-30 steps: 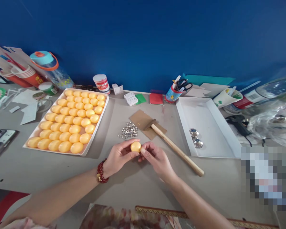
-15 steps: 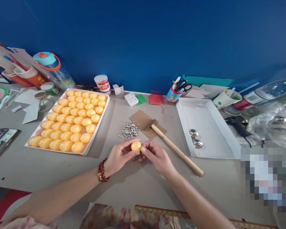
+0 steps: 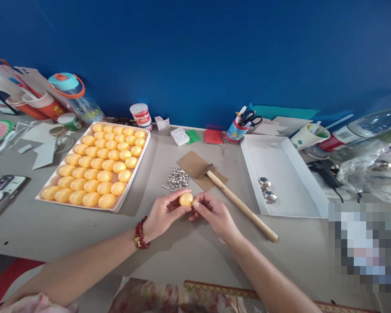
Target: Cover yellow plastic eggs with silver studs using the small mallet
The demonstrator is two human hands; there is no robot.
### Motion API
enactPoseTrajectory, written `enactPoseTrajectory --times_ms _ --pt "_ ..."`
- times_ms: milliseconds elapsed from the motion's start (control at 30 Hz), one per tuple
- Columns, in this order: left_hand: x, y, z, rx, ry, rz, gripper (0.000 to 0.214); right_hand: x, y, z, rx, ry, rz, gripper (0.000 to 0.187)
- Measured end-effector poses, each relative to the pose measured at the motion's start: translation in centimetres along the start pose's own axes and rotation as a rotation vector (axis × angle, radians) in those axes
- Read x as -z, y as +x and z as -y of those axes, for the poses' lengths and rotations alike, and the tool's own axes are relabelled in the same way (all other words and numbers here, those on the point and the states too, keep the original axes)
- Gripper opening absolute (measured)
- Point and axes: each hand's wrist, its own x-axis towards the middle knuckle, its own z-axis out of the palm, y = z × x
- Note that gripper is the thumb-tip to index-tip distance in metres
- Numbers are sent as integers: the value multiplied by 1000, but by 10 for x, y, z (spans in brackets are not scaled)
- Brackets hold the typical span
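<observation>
A small yellow ball (image 3: 186,199) is held just above the grey table between both hands. My left hand (image 3: 164,213), with a red bead bracelet at the wrist, curls its fingers round the ball from the left. My right hand (image 3: 213,214) pinches against the ball's right side with closed fingertips. A heap of small silver studs (image 3: 177,178) lies just beyond the hands. To the right of it a wooden-handled hammer (image 3: 241,205) rests with its head on a brown card piece (image 3: 193,164).
A white tray (image 3: 139,164) full of several yellow balls sits at the left. At the right a white tray (image 3: 289,148) holds two silver-covered balls (image 3: 267,189). Cups, a scissors pot (image 3: 237,128), a jar, small boxes and plastic bags line the back and right.
The hands and ball stay almost still; the view has shifted very slightly.
</observation>
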Motion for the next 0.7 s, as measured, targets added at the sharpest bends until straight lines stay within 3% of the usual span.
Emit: enactPoseTrajectory --times_ms 533,633,700 --pt "-3 0 -4 19 -63 -14 47 -4 -3 -3 28 21 -19 35" --pt "-2 1 -5 31 -163 -23 46 5 -3 2 115 -107 -34 32" --pt "0 3 -5 24 -254 -34 46 19 -2 8 252 -352 -160 31"
